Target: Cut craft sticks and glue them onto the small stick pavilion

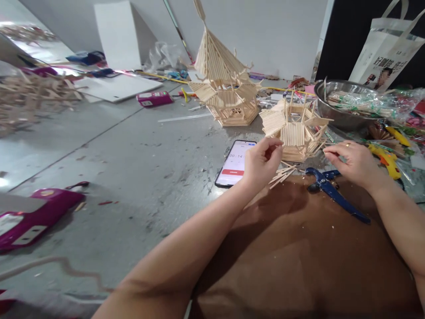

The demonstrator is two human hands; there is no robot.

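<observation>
Stick model (294,134): seemingly part-built

I am finding it standing on the floor (133,177). Lower roof panels (274,120) are sitting in place; bare uprights (303,110) are showing above, so upper work is likely remaining. Left hand (262,163) is pressing its fingertips together nearby; whether right hand (355,163) is pinching anything, I cannot tell.

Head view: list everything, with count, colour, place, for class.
Tall tower: 1, pale, back centre
Short tower: 1, pale, centre right
Sticks: several, pale, before short tower
Phone: 1, black-edged, centre
Cloth: 1, brown, front
Cutter: 1, blue, on cloth
Bowl: 1, silver, right
Bag: 1, white, right
Glue gun: at least 1, yellow, right
Devices: at least 2, purple, left
Board: 1, white, flat, back left
Wood pile: 1, pale, far left
Scraps: uncountable, mixed, scattered
Left hand: 1, bare, centre
Right hand: 1, bare, right
</observation>
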